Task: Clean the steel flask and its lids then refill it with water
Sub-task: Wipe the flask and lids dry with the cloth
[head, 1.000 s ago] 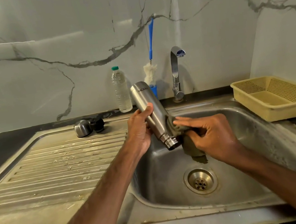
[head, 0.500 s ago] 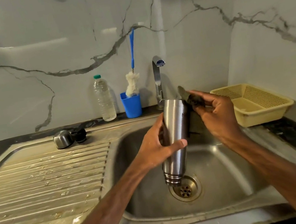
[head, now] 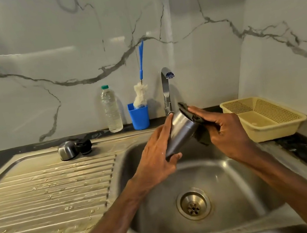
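Over the sink basin (head: 238, 173) my left hand (head: 155, 156) grips the steel flask (head: 181, 132), which is tilted with its base up and to the right; its mouth end is hidden behind my hand. My right hand (head: 225, 131) holds a dark scrub cloth (head: 195, 121) and presses it against the flask's base. The steel lid (head: 66, 150) and the black inner lid (head: 84, 146) lie side by side at the back of the drainboard (head: 46, 193).
At the back stand a clear water bottle (head: 111, 111), a blue cup (head: 139, 117) with a blue-handled bottle brush (head: 141, 96), and the tap (head: 166, 90). A yellow plastic basket (head: 263, 117) sits on the dark counter at the right. The drain (head: 193, 203) lies below my hands.
The flask has tipped from nearly upright to slanting, base toward the right. My right hand with the cloth has moved from the flask's rim edge onto its base.
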The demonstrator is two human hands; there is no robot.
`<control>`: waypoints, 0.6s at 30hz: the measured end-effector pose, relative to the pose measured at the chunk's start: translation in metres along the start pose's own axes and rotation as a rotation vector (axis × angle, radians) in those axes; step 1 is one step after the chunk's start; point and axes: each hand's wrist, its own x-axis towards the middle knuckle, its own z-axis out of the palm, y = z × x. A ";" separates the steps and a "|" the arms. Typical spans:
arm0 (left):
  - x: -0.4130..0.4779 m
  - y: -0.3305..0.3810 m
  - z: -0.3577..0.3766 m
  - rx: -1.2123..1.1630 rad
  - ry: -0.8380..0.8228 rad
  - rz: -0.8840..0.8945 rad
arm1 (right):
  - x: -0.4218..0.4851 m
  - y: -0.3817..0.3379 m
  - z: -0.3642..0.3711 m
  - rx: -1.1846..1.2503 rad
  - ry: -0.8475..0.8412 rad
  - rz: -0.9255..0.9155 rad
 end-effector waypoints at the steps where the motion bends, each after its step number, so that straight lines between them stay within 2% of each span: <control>1: 0.000 -0.001 0.000 0.026 -0.020 0.001 | -0.001 0.000 -0.001 -0.016 0.000 0.013; 8: 0.001 -0.002 -0.013 0.103 0.019 0.006 | -0.001 -0.008 0.003 -0.079 -0.014 -0.188; 13: -0.001 0.012 -0.009 0.209 -0.096 0.097 | 0.002 0.010 -0.008 -0.146 -0.040 0.018; 18: -0.001 0.005 -0.011 0.205 -0.112 -0.003 | -0.002 0.011 0.003 -0.193 -0.085 0.119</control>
